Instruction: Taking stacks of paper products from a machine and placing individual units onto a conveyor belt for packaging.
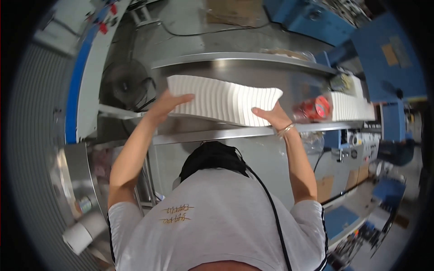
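A long row of white, ribbed pieces (217, 100), pressed together like a stack of folded paper lying on its side, spans the gap between my hands. It bends in a slight wave. My left hand (163, 107) grips its left end, thumb on the front side and the other fingers mostly hidden. At the right end, my right hand (275, 117) is closed round the lower corner, its thumb pressed on the near face. Below the row lies a metal channel (203, 135) with raised rails.
Right of my right hand, a red round object in clear wrapping (316, 109) sits in the channel. Beyond it stands another white ribbed row (352, 107). A floor fan (125, 83) is at the left, near a blue-edged machine (77, 90). Blue machines (312, 20) stand at the back.
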Motion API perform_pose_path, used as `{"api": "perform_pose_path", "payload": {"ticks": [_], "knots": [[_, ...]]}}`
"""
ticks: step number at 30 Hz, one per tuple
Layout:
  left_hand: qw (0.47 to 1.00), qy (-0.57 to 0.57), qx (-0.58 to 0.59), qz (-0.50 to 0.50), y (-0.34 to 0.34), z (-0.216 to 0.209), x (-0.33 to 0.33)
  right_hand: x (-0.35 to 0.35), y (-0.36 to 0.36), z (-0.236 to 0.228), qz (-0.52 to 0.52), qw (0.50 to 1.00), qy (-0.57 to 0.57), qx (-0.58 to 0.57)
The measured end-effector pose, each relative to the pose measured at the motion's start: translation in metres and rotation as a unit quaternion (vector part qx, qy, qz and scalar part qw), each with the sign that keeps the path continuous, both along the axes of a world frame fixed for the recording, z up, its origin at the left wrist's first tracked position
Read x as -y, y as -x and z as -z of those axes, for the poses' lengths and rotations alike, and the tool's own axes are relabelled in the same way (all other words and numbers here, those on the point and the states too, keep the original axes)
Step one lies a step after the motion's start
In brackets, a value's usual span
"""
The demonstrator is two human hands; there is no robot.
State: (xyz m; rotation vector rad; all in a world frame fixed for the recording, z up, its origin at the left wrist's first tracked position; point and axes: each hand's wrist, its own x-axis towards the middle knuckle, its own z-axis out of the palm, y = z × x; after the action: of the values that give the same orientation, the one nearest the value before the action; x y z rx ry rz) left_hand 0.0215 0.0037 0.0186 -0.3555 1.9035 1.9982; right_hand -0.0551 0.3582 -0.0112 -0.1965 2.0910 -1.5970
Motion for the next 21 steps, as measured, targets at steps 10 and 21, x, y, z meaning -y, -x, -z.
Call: {"api": "perform_pose_path", "payload": {"ticks": [10,21], "knots": [[0.994,0.041,-0.091,-0.034,-0.026,0.023,-0.005,-0.013,-0.017,0.008,0.008,0.984,-0.164,0.062],[0.982,-0.059,-0.027,-0.175,-0.03,0.041,0.024,0.017,-0.012,-0.02,0.033,0.995,-0.091,-0.006]]}}
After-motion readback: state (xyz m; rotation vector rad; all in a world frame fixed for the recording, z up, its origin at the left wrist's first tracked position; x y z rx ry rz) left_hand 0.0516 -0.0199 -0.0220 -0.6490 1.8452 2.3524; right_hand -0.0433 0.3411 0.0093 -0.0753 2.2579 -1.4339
